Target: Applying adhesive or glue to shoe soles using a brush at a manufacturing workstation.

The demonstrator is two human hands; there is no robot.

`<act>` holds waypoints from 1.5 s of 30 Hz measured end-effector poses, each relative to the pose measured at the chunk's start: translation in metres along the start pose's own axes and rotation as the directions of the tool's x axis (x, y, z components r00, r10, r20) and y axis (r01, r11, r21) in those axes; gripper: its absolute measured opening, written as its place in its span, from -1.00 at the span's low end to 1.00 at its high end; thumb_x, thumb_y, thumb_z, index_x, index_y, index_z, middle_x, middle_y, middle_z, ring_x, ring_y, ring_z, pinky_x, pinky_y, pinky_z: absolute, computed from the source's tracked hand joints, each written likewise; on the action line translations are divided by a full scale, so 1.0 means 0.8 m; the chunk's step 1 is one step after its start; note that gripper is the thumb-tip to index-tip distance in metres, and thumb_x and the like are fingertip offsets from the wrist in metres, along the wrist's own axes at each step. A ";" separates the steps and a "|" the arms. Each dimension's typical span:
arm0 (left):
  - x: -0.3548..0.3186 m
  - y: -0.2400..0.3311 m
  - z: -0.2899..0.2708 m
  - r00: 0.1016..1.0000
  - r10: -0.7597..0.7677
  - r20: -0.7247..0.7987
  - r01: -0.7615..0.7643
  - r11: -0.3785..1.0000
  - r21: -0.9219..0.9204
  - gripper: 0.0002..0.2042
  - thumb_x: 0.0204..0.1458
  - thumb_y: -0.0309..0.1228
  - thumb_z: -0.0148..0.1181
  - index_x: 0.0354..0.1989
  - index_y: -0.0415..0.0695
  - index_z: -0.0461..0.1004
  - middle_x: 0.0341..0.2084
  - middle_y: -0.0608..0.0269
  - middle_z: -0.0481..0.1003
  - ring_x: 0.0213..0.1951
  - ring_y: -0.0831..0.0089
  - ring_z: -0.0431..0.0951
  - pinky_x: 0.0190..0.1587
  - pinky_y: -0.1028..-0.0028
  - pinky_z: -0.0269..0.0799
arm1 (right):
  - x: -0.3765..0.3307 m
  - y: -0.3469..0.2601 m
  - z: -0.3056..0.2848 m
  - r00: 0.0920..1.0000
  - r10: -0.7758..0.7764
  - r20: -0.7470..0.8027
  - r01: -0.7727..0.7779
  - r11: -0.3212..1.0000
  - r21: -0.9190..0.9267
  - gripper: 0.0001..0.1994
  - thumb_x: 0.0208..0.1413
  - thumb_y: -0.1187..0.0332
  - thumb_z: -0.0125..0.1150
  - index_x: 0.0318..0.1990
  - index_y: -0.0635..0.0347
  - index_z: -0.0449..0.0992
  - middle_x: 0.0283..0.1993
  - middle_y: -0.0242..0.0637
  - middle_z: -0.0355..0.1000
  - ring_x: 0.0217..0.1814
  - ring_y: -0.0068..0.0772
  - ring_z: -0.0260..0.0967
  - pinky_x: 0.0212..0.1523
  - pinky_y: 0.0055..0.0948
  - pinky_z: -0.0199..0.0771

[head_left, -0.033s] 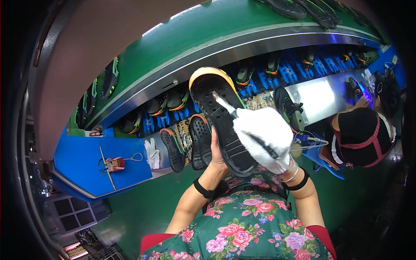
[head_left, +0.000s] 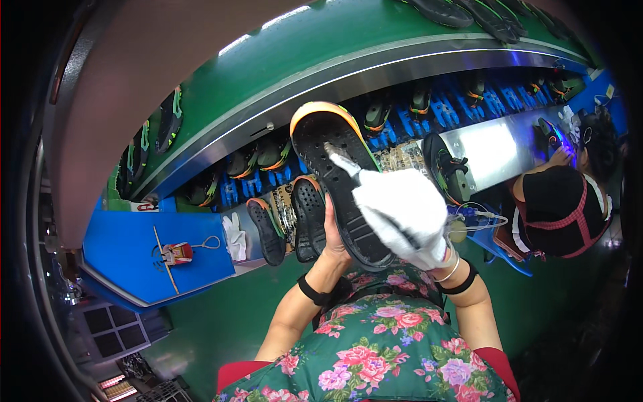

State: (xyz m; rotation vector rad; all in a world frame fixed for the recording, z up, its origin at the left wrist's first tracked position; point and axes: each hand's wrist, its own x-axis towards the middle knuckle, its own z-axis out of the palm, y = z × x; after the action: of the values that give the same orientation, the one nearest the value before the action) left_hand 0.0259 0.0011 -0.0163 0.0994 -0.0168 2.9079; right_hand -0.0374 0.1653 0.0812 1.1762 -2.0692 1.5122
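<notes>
In front of me I hold up a black shoe sole [head_left: 343,191] with small holes and an orange and green rim. My left hand [head_left: 333,236] grips its left edge, thumb showing, the other fingers hidden beneath it. A white glove covers my right hand [head_left: 402,213], which is closed round a small pale brush [head_left: 343,161]. The brush's tip meets the holed upper part of the sole. Two more black soles [head_left: 309,218] overlap just left of my left hand, and another sole [head_left: 266,231] with an orange edge lies farther left.
Beyond runs a green conveyor [head_left: 295,63] with a metal rail. Below it, blue racks [head_left: 445,115] carry shoes. Left is a blue table [head_left: 134,244] with a white glove [head_left: 234,238]. A black shoe [head_left: 445,167] stands right of my gloved hand; a co-worker [head_left: 559,208] sits farther right.
My gloved right hand and the brush have shifted slightly left and down over the sole. The sole has barely moved.
</notes>
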 end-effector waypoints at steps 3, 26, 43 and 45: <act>0.022 -0.002 0.040 0.980 0.048 -0.195 0.058 0.862 0.504 0.00 0.18 0.45 -0.15 0.53 -0.18 0.03 0.47 0.04 0.19 0.42 0.04 0.28 0.47 0.01 0.15 | -0.020 0.005 0.023 0.998 -0.042 0.055 0.045 0.997 -0.067 -0.70 0.00 0.51 0.42 -0.06 0.17 0.68 0.04 -0.14 0.63 0.00 -0.15 0.59 0.00 -0.20 0.59; 0.058 0.008 0.042 0.997 0.068 0.024 -0.071 0.977 0.202 0.07 -0.02 0.62 -0.13 0.55 0.12 0.01 0.24 -0.33 0.37 0.02 -0.32 0.57 0.07 -0.21 0.54 | -0.033 -0.010 0.012 0.994 0.108 0.025 -0.111 0.984 0.143 -0.72 -0.07 0.51 0.50 -0.15 0.09 0.72 -0.09 -0.20 0.67 -0.06 -0.19 0.63 0.04 -0.24 0.58; 0.064 0.017 0.038 0.991 0.085 0.103 -0.097 0.988 0.118 -0.02 0.01 0.52 0.05 0.49 0.12 0.13 0.26 -0.15 0.38 0.29 -0.10 0.38 0.18 -0.26 0.43 | -0.048 -0.006 -0.001 0.996 0.054 0.071 -0.073 0.949 0.308 -0.77 -0.05 0.49 0.49 -0.18 0.11 0.72 -0.16 -0.27 0.67 -0.16 -0.25 0.63 -0.13 -0.32 0.62; 0.064 0.020 0.040 0.990 0.071 0.118 -0.089 0.984 0.153 -0.06 0.06 0.49 0.03 0.49 0.11 0.12 0.25 -0.20 0.38 0.28 -0.11 0.39 0.18 -0.21 0.44 | -0.051 0.001 -0.005 0.961 0.258 0.100 -0.273 0.823 0.498 -0.85 -0.03 0.47 0.52 -0.27 0.13 0.73 -0.21 -0.26 0.68 -0.13 -0.27 0.65 -0.08 -0.35 0.62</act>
State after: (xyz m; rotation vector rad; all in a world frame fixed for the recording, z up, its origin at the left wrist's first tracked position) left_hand -0.0254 -0.0033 0.0193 0.2959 0.1962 2.9758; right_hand -0.0138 0.1868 0.0552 1.1022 -1.9711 2.2952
